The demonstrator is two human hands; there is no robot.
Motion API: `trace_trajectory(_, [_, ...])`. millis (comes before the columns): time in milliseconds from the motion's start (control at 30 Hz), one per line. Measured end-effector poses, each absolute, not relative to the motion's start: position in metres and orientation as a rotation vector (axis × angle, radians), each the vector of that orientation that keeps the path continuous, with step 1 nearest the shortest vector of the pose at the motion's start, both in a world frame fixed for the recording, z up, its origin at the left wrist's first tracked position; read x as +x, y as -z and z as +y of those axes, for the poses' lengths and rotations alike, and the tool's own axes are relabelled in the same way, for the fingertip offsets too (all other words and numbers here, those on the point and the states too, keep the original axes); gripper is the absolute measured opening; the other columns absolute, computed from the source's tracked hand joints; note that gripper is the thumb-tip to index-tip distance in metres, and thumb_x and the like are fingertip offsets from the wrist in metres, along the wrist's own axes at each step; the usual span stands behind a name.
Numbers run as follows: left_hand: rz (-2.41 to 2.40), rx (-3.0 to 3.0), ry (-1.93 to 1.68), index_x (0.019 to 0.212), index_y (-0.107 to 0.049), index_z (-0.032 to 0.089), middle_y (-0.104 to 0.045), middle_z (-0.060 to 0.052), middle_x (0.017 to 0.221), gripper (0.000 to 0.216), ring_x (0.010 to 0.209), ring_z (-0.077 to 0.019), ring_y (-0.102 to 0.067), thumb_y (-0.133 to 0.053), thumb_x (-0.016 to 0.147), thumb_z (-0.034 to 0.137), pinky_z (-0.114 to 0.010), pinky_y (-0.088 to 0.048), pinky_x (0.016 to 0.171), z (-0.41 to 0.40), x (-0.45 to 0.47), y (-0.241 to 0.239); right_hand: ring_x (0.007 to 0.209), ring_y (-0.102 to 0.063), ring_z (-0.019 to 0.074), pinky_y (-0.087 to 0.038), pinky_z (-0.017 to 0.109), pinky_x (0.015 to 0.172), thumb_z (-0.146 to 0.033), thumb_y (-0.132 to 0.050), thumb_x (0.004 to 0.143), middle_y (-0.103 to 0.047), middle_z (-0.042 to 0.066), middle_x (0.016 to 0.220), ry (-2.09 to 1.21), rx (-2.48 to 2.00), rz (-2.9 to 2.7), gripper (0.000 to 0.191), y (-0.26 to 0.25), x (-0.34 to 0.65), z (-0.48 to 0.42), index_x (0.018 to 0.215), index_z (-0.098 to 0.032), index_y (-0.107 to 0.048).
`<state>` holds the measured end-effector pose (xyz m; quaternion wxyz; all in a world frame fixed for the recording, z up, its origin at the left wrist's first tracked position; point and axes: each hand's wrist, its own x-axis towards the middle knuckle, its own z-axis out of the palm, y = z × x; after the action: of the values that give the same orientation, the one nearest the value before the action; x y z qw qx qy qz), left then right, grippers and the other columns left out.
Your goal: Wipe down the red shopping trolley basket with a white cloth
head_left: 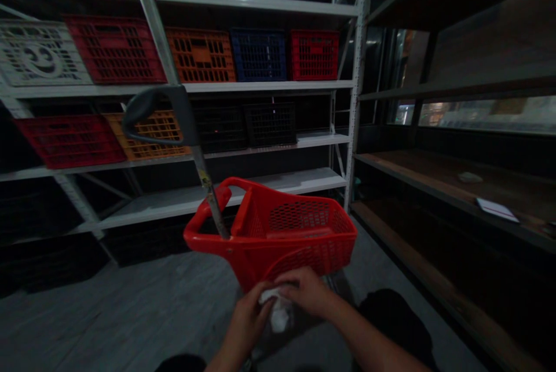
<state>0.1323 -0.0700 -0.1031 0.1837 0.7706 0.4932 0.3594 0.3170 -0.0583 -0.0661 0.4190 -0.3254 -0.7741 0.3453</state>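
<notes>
My left hand (252, 309) and my right hand (307, 291) meet low in the middle of the head view. Both have their fingers closed on a crumpled white cloth (280, 318), perhaps tissue, whose loose end hangs below them. Just behind my hands stands a red plastic shopping cart (256, 253), its mesh basket pointing right and its looped handle to the left. My right fingers overlap the cart's lower side; whether they touch it I cannot tell. A grey metal pole with a dark grip (186, 117) rises through the handle end of the cart.
White metal shelving (260, 87) runs along the back, holding a blue crate (259, 54), an orange crate (200, 54) and several others. Brown shelves (417, 172) stand on the right, with a flat white item (497, 210) near an edge. Grey floor (130, 314) lies at the left.
</notes>
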Motion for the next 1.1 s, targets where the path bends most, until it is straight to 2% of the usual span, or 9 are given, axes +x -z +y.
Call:
trace_trajectory(100, [1.466,2.077,-0.979,0.088,-0.059,0.025,-0.068,0.000,0.075,0.022,0.063,-0.0150,-0.062,-0.048,0.078,0.041,-0.024,-0.049,0.060,-0.075,0.131,0.108,0.081,-0.061,0.0161,-0.047,0.028,0.076,-0.025,-0.066,0.069,-0.065,0.003,0.085,-0.506,-0.919,-1.919,0.007,0.037,0.337,-0.036,0.075,-0.020,-0.066])
trace_trajectory(167, [1.486,2.068,-0.941,0.083,-0.059,0.024,-0.066,0.002,0.068,0.021,0.058,-0.0140,-0.060,-0.048,0.078,0.042,-0.023,-0.047,0.056,-0.080,0.131,0.110,0.091,-0.057,0.0175,-0.043,0.033,0.085,-0.024,-0.067,0.068,-0.061,0.005,0.093,-0.257,-0.948,-1.892,0.009,0.014,0.347,-0.019,0.064,-0.019,-0.061])
trace_trajectory(267, [1.486,2.092,-0.895,0.078,-0.057,0.024,-0.064,0.002,0.066,0.020,0.059,-0.0132,-0.059,-0.047,0.079,0.041,-0.022,-0.045,0.056,-0.083,0.133,0.114,0.115,-0.044,0.0232,-0.024,0.049,0.100,-0.021,-0.064,0.068,-0.051,0.007,0.119,0.061,-0.960,-1.878,0.013,-0.019,0.351,0.003,0.059,-0.018,-0.057])
trace_trajectory(333, [1.540,2.143,-0.904,0.077,-0.058,0.025,-0.064,0.001,0.067,0.019,0.062,-0.0143,-0.060,-0.046,0.080,0.040,-0.023,-0.046,0.059,-0.080,0.133,0.117,0.128,-0.027,0.0269,-0.009,0.056,0.102,-0.020,-0.060,0.069,-0.036,0.005,0.136,0.221,-0.927,-1.887,0.013,-0.037,0.347,0.015,0.058,-0.018,-0.055])
trace_trajectory(467, [1.698,2.270,-1.088,0.076,-0.059,0.022,-0.063,-0.006,0.085,0.019,0.083,-0.0200,-0.060,-0.048,0.078,0.038,-0.033,-0.049,0.076,-0.066,0.124,0.125,0.135,-0.002,0.0287,0.006,0.058,0.101,-0.021,-0.057,0.070,-0.004,-0.004,0.149,0.376,-0.856,-1.922,0.010,-0.062,0.336,0.033,0.060,-0.017,-0.057])
trace_trajectory(567, [1.791,2.282,-1.192,0.075,-0.060,0.020,-0.055,-0.009,0.106,0.019,0.099,-0.0226,-0.055,-0.049,0.076,0.035,-0.038,-0.047,0.087,-0.057,0.117,0.132,0.135,0.005,0.0288,0.010,0.058,0.100,-0.021,-0.058,0.070,0.006,-0.006,0.148,0.398,-0.862,-1.928,0.009,-0.070,0.328,0.046,0.062,-0.017,-0.058])
trace_trajectory(733, [1.870,2.318,-1.207,0.078,-0.061,0.019,-0.047,-0.010,0.118,0.018,0.109,-0.0258,-0.050,-0.049,0.076,0.032,-0.043,-0.045,0.093,-0.052,0.113,0.144,0.135,0.007,0.0287,0.011,0.060,0.098,-0.020,-0.061,0.067,0.009,-0.006,0.148,0.410,-0.904,-1.957,0.008,-0.064,0.320,0.065,0.060,-0.017,-0.059])
trace_trajectory(1100, [1.889,2.293,-1.279,0.072,-0.059,0.017,-0.042,-0.013,0.123,0.022,0.115,-0.0294,-0.044,-0.046,0.077,0.035,-0.047,-0.041,0.095,-0.053,0.113,0.132,0.135,0.005,0.0295,0.011,0.063,0.096,-0.016,-0.062,0.067,0.005,-0.001,0.149,0.375,-1.029,-2.027,0.009,-0.041,0.315,0.063,0.059,-0.015,-0.058])
